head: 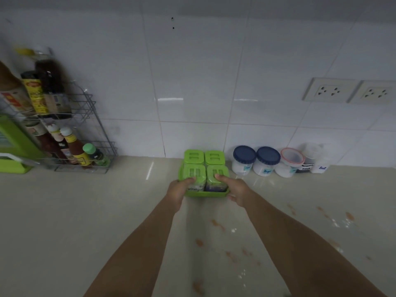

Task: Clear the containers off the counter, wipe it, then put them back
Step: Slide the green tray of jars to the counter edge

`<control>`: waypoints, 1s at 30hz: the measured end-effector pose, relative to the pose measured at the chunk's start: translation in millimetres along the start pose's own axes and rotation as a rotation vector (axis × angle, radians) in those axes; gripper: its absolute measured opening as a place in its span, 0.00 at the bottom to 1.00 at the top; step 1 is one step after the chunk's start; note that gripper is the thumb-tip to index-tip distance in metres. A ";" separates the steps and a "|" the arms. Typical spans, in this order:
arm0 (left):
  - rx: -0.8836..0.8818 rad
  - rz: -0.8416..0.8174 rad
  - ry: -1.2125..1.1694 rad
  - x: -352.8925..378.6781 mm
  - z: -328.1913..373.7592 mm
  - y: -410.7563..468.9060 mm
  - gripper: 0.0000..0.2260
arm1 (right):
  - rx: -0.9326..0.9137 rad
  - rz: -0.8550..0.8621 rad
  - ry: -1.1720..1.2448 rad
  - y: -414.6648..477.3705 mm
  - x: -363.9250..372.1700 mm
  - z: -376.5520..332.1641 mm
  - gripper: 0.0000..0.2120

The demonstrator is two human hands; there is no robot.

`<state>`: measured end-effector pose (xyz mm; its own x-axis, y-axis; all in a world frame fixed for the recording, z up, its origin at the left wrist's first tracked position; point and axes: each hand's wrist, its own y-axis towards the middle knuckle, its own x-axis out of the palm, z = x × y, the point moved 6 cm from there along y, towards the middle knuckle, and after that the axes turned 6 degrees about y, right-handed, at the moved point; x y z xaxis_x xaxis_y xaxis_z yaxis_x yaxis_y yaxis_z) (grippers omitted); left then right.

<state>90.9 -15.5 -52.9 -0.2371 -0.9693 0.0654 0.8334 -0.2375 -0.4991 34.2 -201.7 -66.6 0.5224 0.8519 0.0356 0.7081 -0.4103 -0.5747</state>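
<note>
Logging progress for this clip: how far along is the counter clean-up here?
Nothing looks done yet. In hand: left hand and right hand grip the green tray of four jars. Left: the blue-lidded jars remain by the wall, and orange stains show the counter unwiped.

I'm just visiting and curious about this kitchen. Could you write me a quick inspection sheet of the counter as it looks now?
Surface: beige counter, orange stains and white specks at right, not yet wiped.
Job's things: green tray with four green-lidded containers; a row of jars against the wall beside it.
Clutter: wire rack of sauce bottles at left; green object at far left, partly out of frame.
Grippers: left hand and right hand grip the tray's sides, thumbs on the front lids.
Cables: nothing seen.
Surroundings: white tiled wall, two wall sockets.
</note>
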 end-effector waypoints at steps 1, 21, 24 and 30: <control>0.003 0.005 0.000 -0.7 1.5 -6.2 0.14 | -0.007 0.001 -0.006 -4.7 -1.1 -1.4 0.35; 0.058 -0.070 -0.057 173.8 -24.3 -115.2 0.07 | -0.044 0.013 -0.060 -80.6 -201.1 -17.7 0.34; 0.042 -0.090 -0.060 225.0 -34.4 -127.6 0.02 | -0.046 0.036 -0.057 -83.2 -255.9 -20.9 0.32; 0.010 -0.170 -0.016 332.1 -61.0 -135.4 0.06 | -0.031 0.106 -0.035 -81.3 -372.1 -12.2 0.37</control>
<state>-131.1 -301.3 -16.3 -0.3672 -0.9160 0.1615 0.7871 -0.3985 -0.4708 -212.0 -489.3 -23.2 0.5785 0.8140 -0.0524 0.6645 -0.5076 -0.5485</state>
